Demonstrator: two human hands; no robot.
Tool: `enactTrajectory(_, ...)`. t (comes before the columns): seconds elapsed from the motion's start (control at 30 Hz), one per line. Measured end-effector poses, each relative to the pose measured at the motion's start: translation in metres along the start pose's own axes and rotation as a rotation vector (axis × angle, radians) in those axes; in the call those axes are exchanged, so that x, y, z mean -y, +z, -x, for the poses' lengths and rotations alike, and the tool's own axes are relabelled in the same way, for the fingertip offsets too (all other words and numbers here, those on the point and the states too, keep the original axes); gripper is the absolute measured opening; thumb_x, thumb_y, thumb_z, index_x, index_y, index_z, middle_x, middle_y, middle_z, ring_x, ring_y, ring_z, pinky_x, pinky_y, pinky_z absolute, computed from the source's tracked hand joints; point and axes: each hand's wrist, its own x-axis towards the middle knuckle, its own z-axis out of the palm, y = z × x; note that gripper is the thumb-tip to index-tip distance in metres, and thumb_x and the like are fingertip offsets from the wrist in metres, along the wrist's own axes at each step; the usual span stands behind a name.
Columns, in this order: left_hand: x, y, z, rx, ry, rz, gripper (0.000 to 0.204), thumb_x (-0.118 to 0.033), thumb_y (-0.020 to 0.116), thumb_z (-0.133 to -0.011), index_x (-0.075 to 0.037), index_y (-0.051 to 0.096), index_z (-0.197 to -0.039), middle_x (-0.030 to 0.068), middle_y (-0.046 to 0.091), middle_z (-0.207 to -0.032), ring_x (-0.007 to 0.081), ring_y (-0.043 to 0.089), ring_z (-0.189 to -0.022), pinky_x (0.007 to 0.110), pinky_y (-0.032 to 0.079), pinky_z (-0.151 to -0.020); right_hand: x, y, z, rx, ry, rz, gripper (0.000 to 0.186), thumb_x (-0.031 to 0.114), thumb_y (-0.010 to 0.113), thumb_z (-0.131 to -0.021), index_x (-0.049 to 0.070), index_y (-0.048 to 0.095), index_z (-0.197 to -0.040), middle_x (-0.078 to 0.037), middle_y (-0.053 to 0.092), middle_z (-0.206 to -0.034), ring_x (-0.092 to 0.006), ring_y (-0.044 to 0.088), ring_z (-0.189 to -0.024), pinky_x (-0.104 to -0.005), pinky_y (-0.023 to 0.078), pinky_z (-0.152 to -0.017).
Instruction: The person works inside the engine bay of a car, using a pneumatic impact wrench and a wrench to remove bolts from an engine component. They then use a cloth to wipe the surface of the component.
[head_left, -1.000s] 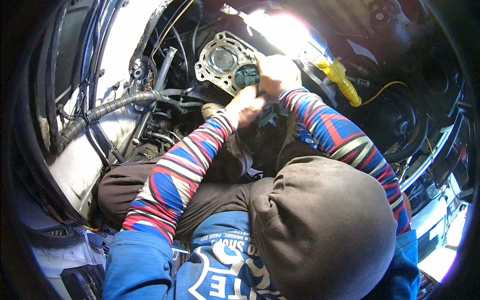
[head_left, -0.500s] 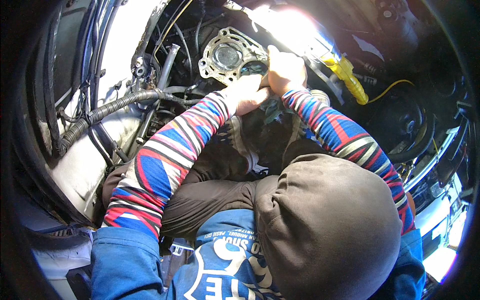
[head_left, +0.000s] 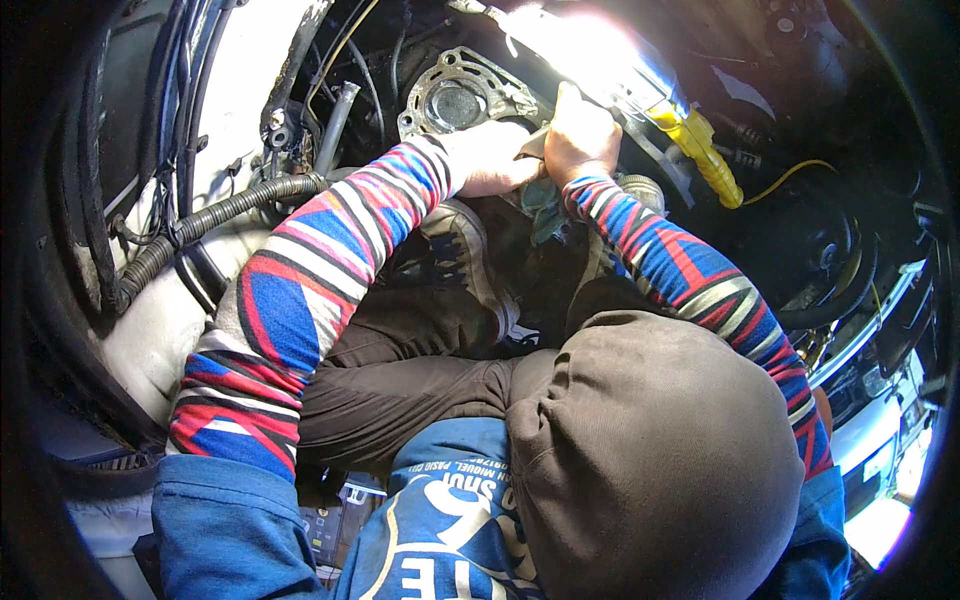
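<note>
A metal engine block (head_left: pixel 497 97) lies ahead of me, with a round piston top (head_left: pixel 455 105) showing in one cylinder bore. My left hand (head_left: pixel 493 157) reaches over the near edge of the block and covers most of the bore beside that piston. Touching or nearly touching it, my right hand (head_left: pixel 582 138) is closed with the thumb pointing up. A small greyish flat piece (head_left: pixel 535 146) shows between the hands; its kind is unclear. The left fingers are mostly hidden. Below the hands hangs a dirty teal cloth (head_left: pixel 544 212).
A lit work lamp with a yellow handle (head_left: pixel 705 160) lies right of the block, its yellow cord (head_left: pixel 790 175) trailing right. A ribbed hose (head_left: pixel 225 215) crosses the left side. My bent knee (head_left: pixel 655 450) and shoe (head_left: pixel 470 260) fill the space below the hands.
My left hand has shifted slightly up over the block, covering more of the second bore. My left elbow has swung outward to the left. The right hand has moved slightly.
</note>
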Motion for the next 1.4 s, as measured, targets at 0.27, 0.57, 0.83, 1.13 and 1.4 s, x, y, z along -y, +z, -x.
enactTrajectory(0.27, -0.011, -0.001, 0.013, -0.084, -0.079, 0.093, 0.054, -0.049, 0.064, -0.084, -0.001, 0.067, -0.109, 0.0222, 0.07, -0.1, 0.0354, 0.067, -0.096, 0.042, 0.05, -0.086, -0.026, -0.014, -0.005, 0.335, 0.227, -0.739, 0.052, 0.046, 0.041, -0.103, 0.001, 0.065, -0.11, -0.015, 0.07, -0.092, -0.0256, 0.066, -0.089, -0.0401, 0.051, -0.079)
enactTrajectory(0.57, -0.034, 0.015, 0.042, -0.202, -0.097, 0.3, 0.037, -0.031, 0.066, -0.092, -0.004, 0.064, -0.117, 0.0033, 0.064, -0.085, 0.0111, 0.056, -0.075, 0.029, 0.048, -0.07, -0.075, -0.054, 0.044, 0.496, 0.286, -1.368, 0.057, 0.049, 0.039, -0.104, 0.003, 0.06, -0.131, -0.015, 0.066, -0.124, -0.0169, 0.071, -0.079, -0.0274, 0.052, -0.073)
enactTrajectory(0.83, -0.079, 0.094, 0.051, -0.54, -0.305, 1.333, 0.028, -0.037, 0.058, -0.097, -0.012, 0.052, -0.086, -0.0029, 0.046, -0.066, 0.0086, 0.043, -0.05, 0.026, 0.041, -0.046, -0.088, -0.062, 0.045, 0.589, 0.416, -1.266, 0.047, 0.042, 0.044, -0.104, 0.006, 0.06, -0.129, -0.014, 0.066, -0.123, -0.0184, 0.071, -0.088, -0.0293, 0.052, -0.078)
enactTrajectory(1.13, -0.102, 0.135, 0.02, -0.742, -0.357, 1.424, 0.028, -0.036, 0.056, -0.099, -0.01, 0.056, -0.089, 0.0005, 0.054, -0.067, 0.0133, 0.049, -0.049, 0.03, 0.046, -0.05, -0.09, -0.083, 0.044, 0.605, 0.324, -1.118, 0.048, 0.044, 0.049, -0.101, 0.005, 0.063, -0.126, -0.013, 0.068, -0.12, -0.0159, 0.07, -0.085, -0.0276, 0.052, -0.076)
enactTrajectory(1.4, -0.111, 0.151, 0.038, -1.094, -0.4, 0.324, 0.035, -0.021, 0.055, -0.097, 0.003, 0.052, -0.122, 0.0289, 0.063, -0.106, 0.0442, 0.061, -0.102, 0.048, 0.047, -0.092, -0.087, -0.093, 0.053, 0.86, 0.287, -1.106, 0.052, 0.052, 0.063, -0.095, 0.005, 0.069, -0.116, -0.007, 0.07, -0.099, -0.0128, 0.066, -0.076, -0.0272, 0.051, -0.067)
